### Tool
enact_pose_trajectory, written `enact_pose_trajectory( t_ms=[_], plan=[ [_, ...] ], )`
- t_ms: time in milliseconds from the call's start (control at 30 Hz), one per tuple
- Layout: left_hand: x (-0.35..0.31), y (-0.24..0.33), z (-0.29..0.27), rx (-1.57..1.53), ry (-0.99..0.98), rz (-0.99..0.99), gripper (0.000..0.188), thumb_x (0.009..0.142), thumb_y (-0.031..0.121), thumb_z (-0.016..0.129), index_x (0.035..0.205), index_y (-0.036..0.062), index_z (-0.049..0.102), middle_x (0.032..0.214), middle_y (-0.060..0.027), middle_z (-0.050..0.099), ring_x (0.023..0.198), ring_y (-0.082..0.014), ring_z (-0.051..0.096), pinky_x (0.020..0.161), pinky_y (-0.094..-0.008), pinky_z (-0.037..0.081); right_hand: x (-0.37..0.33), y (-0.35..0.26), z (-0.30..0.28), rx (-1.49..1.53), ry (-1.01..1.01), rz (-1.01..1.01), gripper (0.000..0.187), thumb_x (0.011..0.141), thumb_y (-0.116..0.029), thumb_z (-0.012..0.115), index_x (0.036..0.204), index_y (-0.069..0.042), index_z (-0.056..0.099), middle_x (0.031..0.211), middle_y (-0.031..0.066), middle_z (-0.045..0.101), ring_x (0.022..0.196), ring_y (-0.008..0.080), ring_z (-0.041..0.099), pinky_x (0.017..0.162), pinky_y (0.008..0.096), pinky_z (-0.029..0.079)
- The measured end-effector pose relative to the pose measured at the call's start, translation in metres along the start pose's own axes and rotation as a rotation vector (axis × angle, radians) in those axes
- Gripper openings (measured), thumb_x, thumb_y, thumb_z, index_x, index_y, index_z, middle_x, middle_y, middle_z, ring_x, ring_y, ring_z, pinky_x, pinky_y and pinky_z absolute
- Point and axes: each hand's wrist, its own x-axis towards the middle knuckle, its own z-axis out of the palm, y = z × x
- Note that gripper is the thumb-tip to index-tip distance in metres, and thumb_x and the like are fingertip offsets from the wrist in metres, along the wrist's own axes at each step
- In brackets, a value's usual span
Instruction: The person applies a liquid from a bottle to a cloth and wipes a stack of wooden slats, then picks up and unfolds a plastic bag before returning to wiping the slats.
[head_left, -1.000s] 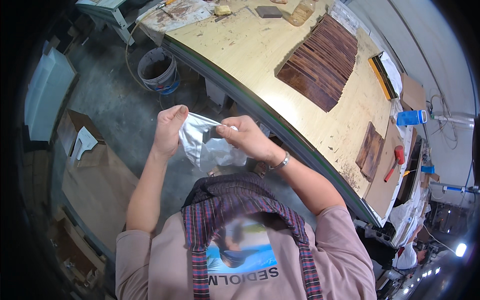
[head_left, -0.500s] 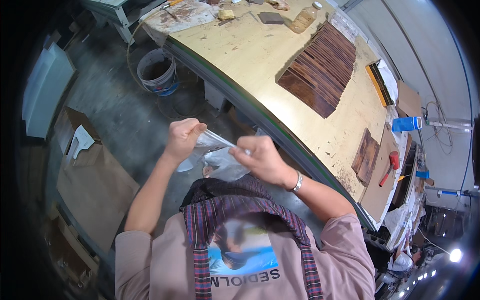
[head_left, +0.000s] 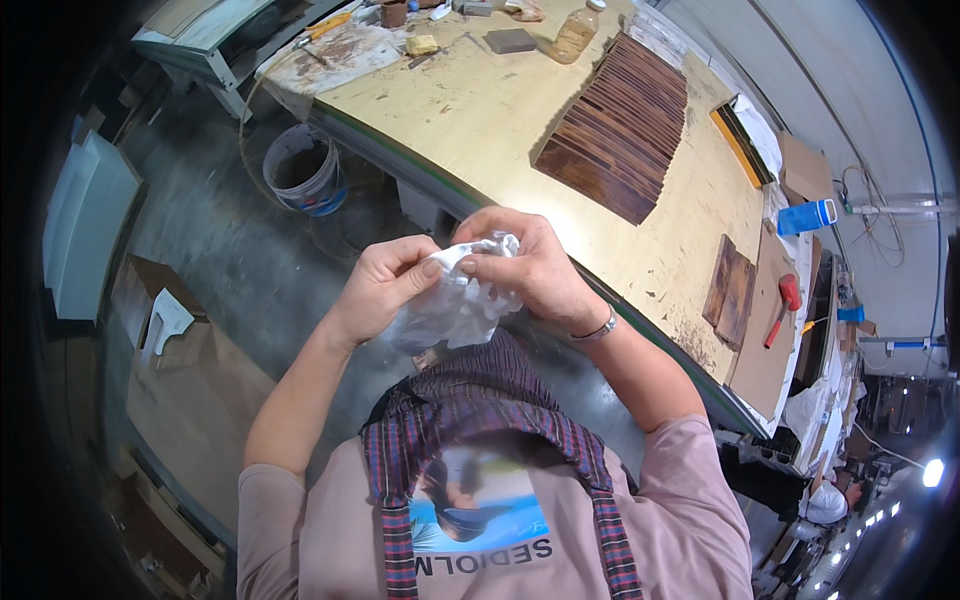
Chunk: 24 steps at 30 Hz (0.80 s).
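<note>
A thin, translucent whitish plastic bag [head_left: 455,312] hangs crumpled between my hands, in front of my apron. My left hand [head_left: 388,285] pinches its upper edge between thumb and fingers. Close beside it, my right hand [head_left: 528,268] is closed on the bunched top of the same plastic, thumb pressed across it. The two hands nearly touch. What the bag holds, if anything, cannot be made out.
A large worktable [head_left: 450,130] bears a row of dark brown wooden strips [head_left: 625,130], two loose boards [head_left: 730,290], a red-headed mallet [head_left: 785,305] and a bottle [head_left: 577,32]. A bucket [head_left: 305,170] and an open cardboard box [head_left: 175,330] stand left. Another person [head_left: 825,503] is far right.
The plastic was stretched taut between my separated hands; now it is bunched up. My right hand has moved up and in toward the left. The view has shifted slightly.
</note>
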Motion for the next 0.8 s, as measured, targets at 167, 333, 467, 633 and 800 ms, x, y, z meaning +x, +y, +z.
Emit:
enact_pose_trajectory(
  t_ms=[167,333,467,633,800],
  plan=[
    [0.012,0.008,0.008,0.018,-0.017,-0.006,0.014,0.094,0.011,0.064,0.086,0.0001,0.066,0.079,0.0032,0.059,0.072,-0.0027,0.048,0.062,-0.0185,0.038,0.001,-0.009,-0.01,-0.123,-0.015,0.058,0.011,0.083,-0.01,0.074,0.087,-0.002,0.067,0.073,-0.0011,0.061,0.063,0.0036,0.053,0.054,0.0193,0.04],
    [0.032,0.007,0.005,0.092,0.009,0.02,0.012,0.092,0.009,0.065,0.084,-0.0004,0.066,0.076,0.0027,0.059,0.069,-0.0033,0.048,0.06,-0.0197,0.039,0.017,-0.014,-0.03,-0.293,-0.056,-0.032,0.018,0.083,-0.016,0.075,0.077,-0.004,0.064,0.069,-0.0025,0.057,0.067,0.0036,0.049,0.059,0.0209,0.037],
    [0.05,0.024,-0.004,0.404,-0.153,0.029,0.016,0.088,0.01,0.069,0.077,-0.001,0.064,0.066,0.0005,0.056,0.063,-0.0047,0.049,0.054,-0.0238,0.039,0.032,-0.026,-0.049,-0.186,-0.225,0.029,0.028,0.083,-0.018,0.076,0.068,-0.005,0.057,0.066,-0.004,0.053,0.067,0.0045,0.045,0.061,0.0228,0.035],
    [0.082,0.051,-0.001,0.57,-0.193,0.066,0.022,0.087,0.014,0.07,0.074,-0.0017,0.063,0.064,-0.0101,0.057,0.056,-0.0162,0.052,0.053,-0.0309,0.042,0.057,-0.047,-0.07,0.106,-0.357,-0.139,0.043,0.076,-0.015,0.082,0.059,-0.008,0.043,0.084,0.005,0.056,0.076,0.0116,0.044,0.067,0.0252,0.034],
    [0.11,0.064,-0.001,0.608,-0.347,0.351,0.02,0.087,0.013,0.067,0.074,0.0001,0.06,0.063,-0.0121,0.055,0.055,-0.0276,0.058,0.048,-0.0353,0.043,0.056,-0.084,-0.093,0.335,-0.528,0.12,0.036,0.088,-0.017,0.072,0.064,-0.005,0.049,0.071,0.0025,0.055,0.066,0.0116,0.047,0.06,0.0271,0.038]
  ],
)
